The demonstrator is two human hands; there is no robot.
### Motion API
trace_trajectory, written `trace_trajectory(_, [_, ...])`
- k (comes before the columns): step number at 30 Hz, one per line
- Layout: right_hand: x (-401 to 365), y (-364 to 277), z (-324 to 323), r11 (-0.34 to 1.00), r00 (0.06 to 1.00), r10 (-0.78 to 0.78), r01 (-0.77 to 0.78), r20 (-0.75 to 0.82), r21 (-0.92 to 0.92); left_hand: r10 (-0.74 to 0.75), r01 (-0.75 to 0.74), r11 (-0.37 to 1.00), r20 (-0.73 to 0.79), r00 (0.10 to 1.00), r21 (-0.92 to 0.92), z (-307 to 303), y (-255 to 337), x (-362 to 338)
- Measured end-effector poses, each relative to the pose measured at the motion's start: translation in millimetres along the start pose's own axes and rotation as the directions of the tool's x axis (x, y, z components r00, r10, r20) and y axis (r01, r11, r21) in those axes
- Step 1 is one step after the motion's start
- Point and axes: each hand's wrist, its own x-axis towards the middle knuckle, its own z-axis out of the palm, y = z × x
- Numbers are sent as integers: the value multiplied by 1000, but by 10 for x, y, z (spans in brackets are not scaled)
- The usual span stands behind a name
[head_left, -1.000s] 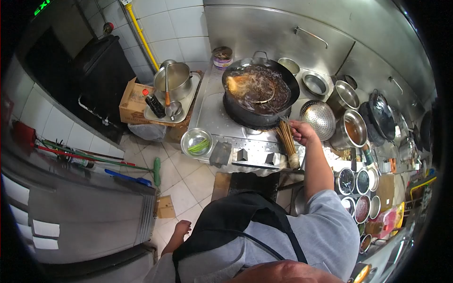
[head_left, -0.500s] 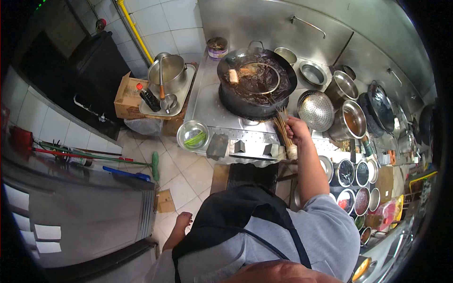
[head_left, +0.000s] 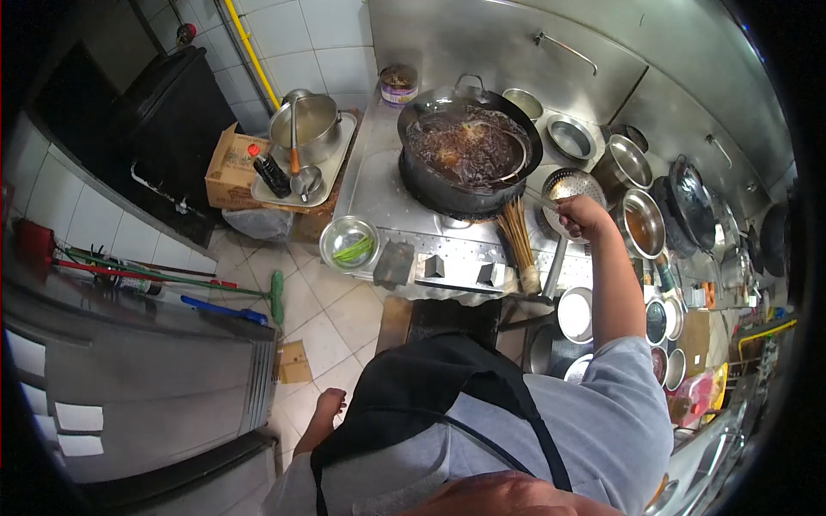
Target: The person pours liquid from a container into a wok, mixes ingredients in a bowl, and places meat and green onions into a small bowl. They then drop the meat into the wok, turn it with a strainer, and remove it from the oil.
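My right hand (head_left: 582, 217) is closed on a thin handle that runs toward the wok (head_left: 469, 196), beside the perforated ladle (head_left: 575, 185). A wire ring strainer (head_left: 520, 146) lies partly sunk along the right inside of the wok, in dark bubbling liquid (head_left: 465, 146). Pale brownish patches show at the surface; the food's shape is unclear. Left of my right hand, a bamboo brush (head_left: 517, 236) leans against the stove front, bristles up. My left hand (head_left: 331, 402) hangs low beside my apron, fingers curled, with nothing visible in it.
Left of the stove are a bowl of green vegetables (head_left: 349, 244), a pot (head_left: 305, 129), a red-capped bottle (head_left: 271, 175) and a cardboard box (head_left: 232, 168). Pots (head_left: 643, 224) and seasoning containers (head_left: 576, 314) stand to the right. Brooms and a dustpan (head_left: 34, 243) lie far left.
My right hand has let go of the brush and moved right onto the thin handle. The ring has shifted right and sunk lower; the pale piece on it has gone into the liquid.
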Motion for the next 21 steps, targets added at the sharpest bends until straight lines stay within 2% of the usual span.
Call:
trace_trajectory(1, [37, 35, -28, 1000, 1000, -4, 4, -3, 0, 80, -81, 996, 57, 995, 24, 29, -132, 82])
trace_trajectory(2, [77, 91, -46, 997, 998, -13, 7, 65, 80, -148, 149, 970, 16, 989, -193, 40, 48, -31])
trace_trajectory(3, [93, 134, -53, 987, 991, -27, 6, 132, 160, -143, 143, 971, 15, 990, -194, 9, 231, -137])
trace_trajectory(5, [59, 186, 63, 981, 993, -36, 14, 108, 193, -181, 180, 981, -17, 983, -73, -67, 533, -323])
trace_trajectory(7, [74, 277, 174, 927, 977, -46, -35, 207, 374, -143, 141, 988, -28, 989, -59, -48, 401, -211])
trace_trajectory(9, [121, 406, 333, 874, 966, -123, -4, 229, 486, -110, 110, 993, 26, 994, -32, -78, 373, -150])
trace_trajectory(10, [117, 442, 435, 846, 967, -149, 16, 208, 533, -112, 112, 993, 25, 993, -28, -103, 349, -107])
trace_trajectory(12, [147, 515, 626, 778, 965, -190, 37, 179, 627, 65, -67, 997, 52, 996, 32, -114, 215, -2])
trace_trajectory(13, [230, 579, 694, 759, 952, -240, 64, 188, 648, 65, -67, 997, 55, 996, 35, -112, 272, -31])
trace_trajectory(15, [168, 527, 930, 730, 974, -217, 113, 72, 674, -122, 116, 989, -58, 991, -90, -123, 522, -151])
trace_trajectory(16, [211, 545, 1007, 706, 969, -234, 118, 74, 698, -120, 115, 990, -57, 991, -86, -115, 454, -100])
trace_trajectory(18, [98, 469, 1174, 684, 977, -213, 130, 27, 718, 72, -73, 997, -34, 997, -15, -59, 133, 105])
trace_trajectory(19, [53, 451, 1235, 664, 982, -189, 142, -18, 735, 72, -73, 997, -33, 997, -14, -72, 195, 74])
trace_trajectory(21, [80, 477, 1296, 673, 979, -201, 164, -34, 721, -142, 137, 980, -30, 989, -142, -106, 421, -57])
